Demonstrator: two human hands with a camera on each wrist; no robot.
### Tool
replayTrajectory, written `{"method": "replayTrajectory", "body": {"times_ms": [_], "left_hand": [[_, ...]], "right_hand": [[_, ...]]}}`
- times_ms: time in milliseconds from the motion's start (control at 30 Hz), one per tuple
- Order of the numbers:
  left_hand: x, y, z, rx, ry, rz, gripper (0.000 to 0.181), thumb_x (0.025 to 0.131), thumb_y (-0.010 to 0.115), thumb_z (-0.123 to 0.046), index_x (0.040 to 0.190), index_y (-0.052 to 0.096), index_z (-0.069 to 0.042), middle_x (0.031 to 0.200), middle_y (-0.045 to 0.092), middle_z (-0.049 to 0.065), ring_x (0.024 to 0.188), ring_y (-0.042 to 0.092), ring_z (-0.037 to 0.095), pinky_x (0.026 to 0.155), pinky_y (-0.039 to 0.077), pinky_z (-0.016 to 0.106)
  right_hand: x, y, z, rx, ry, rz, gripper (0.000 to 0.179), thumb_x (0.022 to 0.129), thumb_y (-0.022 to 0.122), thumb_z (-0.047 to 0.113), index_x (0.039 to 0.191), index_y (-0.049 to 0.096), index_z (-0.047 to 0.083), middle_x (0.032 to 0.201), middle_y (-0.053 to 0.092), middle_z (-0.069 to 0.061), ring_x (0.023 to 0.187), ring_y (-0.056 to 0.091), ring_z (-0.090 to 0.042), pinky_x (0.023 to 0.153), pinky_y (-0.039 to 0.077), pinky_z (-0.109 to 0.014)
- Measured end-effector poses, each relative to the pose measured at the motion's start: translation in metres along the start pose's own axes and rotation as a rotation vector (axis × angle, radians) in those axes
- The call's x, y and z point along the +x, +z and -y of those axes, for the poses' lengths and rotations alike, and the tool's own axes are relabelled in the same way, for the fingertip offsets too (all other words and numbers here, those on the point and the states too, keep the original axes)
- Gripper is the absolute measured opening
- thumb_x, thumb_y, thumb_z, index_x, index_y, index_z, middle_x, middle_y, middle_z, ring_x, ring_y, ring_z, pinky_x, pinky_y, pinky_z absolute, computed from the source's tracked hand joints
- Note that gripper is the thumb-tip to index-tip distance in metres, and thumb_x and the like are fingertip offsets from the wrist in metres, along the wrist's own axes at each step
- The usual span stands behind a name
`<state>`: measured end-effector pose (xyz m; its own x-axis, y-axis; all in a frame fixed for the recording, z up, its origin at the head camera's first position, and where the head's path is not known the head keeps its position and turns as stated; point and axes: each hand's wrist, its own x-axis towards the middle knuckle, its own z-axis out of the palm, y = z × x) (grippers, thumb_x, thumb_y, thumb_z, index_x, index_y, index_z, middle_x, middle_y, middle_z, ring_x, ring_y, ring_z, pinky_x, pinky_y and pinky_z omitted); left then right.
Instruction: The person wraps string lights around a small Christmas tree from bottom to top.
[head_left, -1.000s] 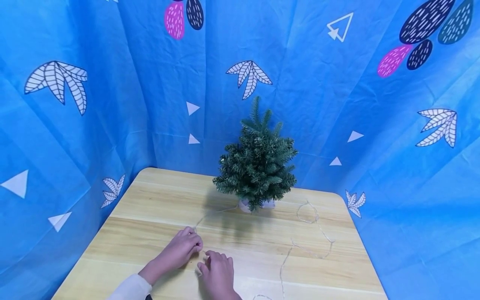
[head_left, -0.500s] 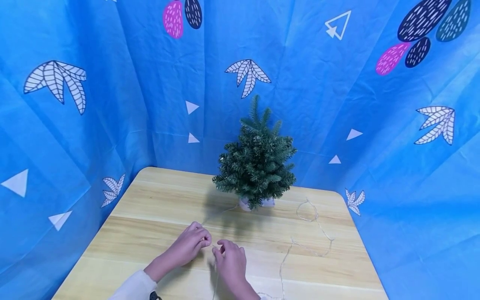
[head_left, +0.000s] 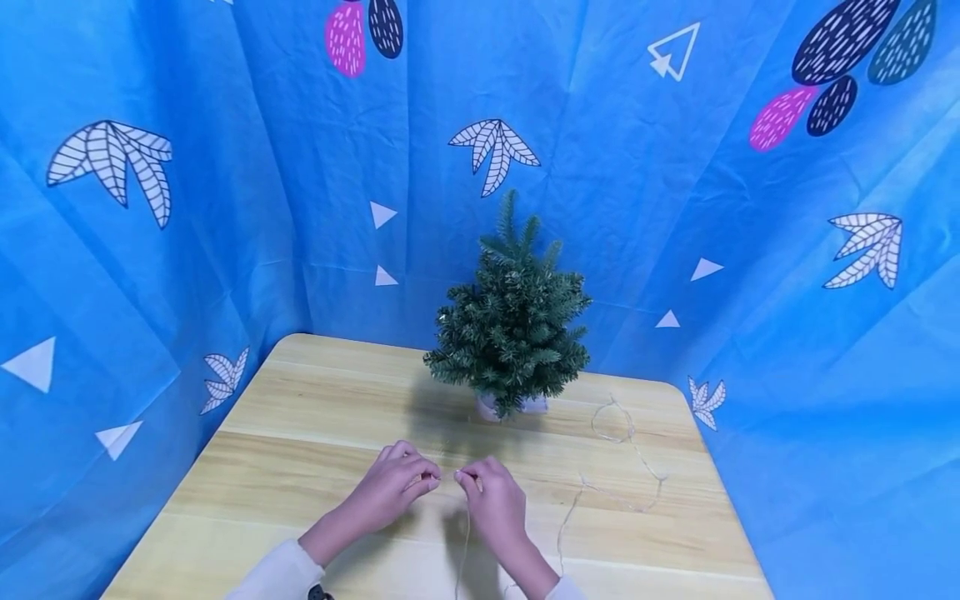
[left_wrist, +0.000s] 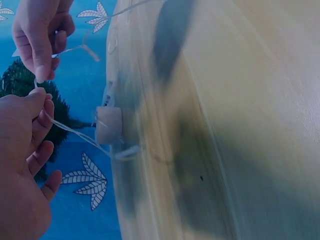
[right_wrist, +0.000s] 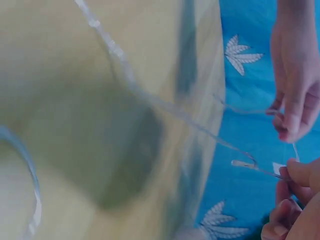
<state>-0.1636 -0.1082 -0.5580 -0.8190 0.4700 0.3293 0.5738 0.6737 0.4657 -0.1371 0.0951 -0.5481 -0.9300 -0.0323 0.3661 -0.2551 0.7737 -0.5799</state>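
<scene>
Both hands have slid over to the right since half a second ago, the right one also lifting a bit closer to the tree. From where I'm standing, the left hand [head_left: 393, 490] and right hand [head_left: 495, 504] are facing each other just above the wood-grain table [head_left: 300, 400], wrists angled inward, fingertips close but not touching. Each one's got the thin wire [left_wrist: 75, 131] pinched between thumb and finger, with the left's other fingers loosely bent. The wire looks pale, see-through and a little twisted, with a stubby clear bit [right_wrist: 243, 164] on it; could be a tiny bulb, but the wrist view's too blurry to swear to it. The short stretch between the hands runs side to side, then a length drops from the right fingertips toward the near edge. More of it lies in loose kinks and a loop at the table's right. Behind them, the bristly green tree [head_left: 510, 325] stands upright on its pale, rounded base [left_wrist: 108, 125], blue printed cloth [head_left: 600, 167] all around.
</scene>
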Motion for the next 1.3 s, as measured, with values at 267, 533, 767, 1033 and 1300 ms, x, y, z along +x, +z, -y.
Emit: {"method": "replayTrajectory", "body": {"times_ms": [267, 533, 767, 1033, 1300], "left_hand": [[0.005, -0.004, -0.005, -0.002, 0.035, -0.026, 0.010, 0.095, 0.068, -0.034, 0.100, 0.076, -0.030, 0.100, 0.069, -0.024, 0.105, 0.050, 0.006, 0.094, 0.041, 0.039], [0.009, -0.006, -0.009, -0.030, 0.026, -0.001, 0.008, 0.094, 0.071, -0.034, 0.095, 0.076, -0.028, 0.094, 0.067, -0.026, 0.106, 0.050, 0.008, 0.095, 0.041, 0.041], [0.011, -0.009, -0.011, -0.063, -0.019, 0.009, 0.008, 0.095, 0.069, -0.035, 0.094, 0.075, -0.030, 0.092, 0.064, -0.029, 0.105, 0.048, 0.007, 0.093, 0.041, 0.040], [0.011, -0.015, -0.013, -0.119, -0.062, 0.007, 0.015, 0.097, 0.065, -0.042, 0.097, 0.075, -0.031, 0.097, 0.061, -0.028, 0.105, 0.047, 0.005, 0.092, 0.042, 0.039], [0.014, -0.020, -0.009, -0.132, -0.058, 0.004, 0.009, 0.096, 0.065, -0.044, 0.098, 0.073, -0.040, 0.097, 0.062, -0.032, 0.109, 0.047, 0.006, 0.096, 0.041, 0.043]], "right_hand": [[0.012, -0.031, -0.005, -0.081, -0.043, -0.033, 0.008, 0.088, 0.077, 0.029, 0.090, 0.077, 0.021, 0.083, 0.073, 0.009, 0.077, 0.063, -0.007, 0.064, 0.050, -0.026], [0.022, -0.054, -0.012, -0.107, -0.079, -0.048, 0.010, 0.087, 0.078, 0.029, 0.089, 0.078, 0.020, 0.078, 0.072, 0.009, 0.071, 0.058, -0.005, 0.060, 0.045, -0.022], [0.032, -0.076, -0.014, -0.118, -0.115, -0.106, 0.010, 0.087, 0.079, 0.028, 0.090, 0.079, 0.018, 0.079, 0.073, 0.009, 0.068, 0.055, -0.005, 0.057, 0.042, -0.021], [0.041, -0.095, -0.017, -0.125, -0.103, -0.112, 0.010, 0.088, 0.079, 0.027, 0.093, 0.080, 0.019, 0.081, 0.073, 0.008, 0.065, 0.050, -0.003, 0.056, 0.038, -0.022], [0.047, -0.111, -0.024, -0.159, -0.139, -0.147, 0.009, 0.087, 0.080, 0.025, 0.093, 0.079, 0.017, 0.089, 0.077, 0.004, 0.074, 0.064, -0.011, 0.061, 0.047, -0.029]]}}
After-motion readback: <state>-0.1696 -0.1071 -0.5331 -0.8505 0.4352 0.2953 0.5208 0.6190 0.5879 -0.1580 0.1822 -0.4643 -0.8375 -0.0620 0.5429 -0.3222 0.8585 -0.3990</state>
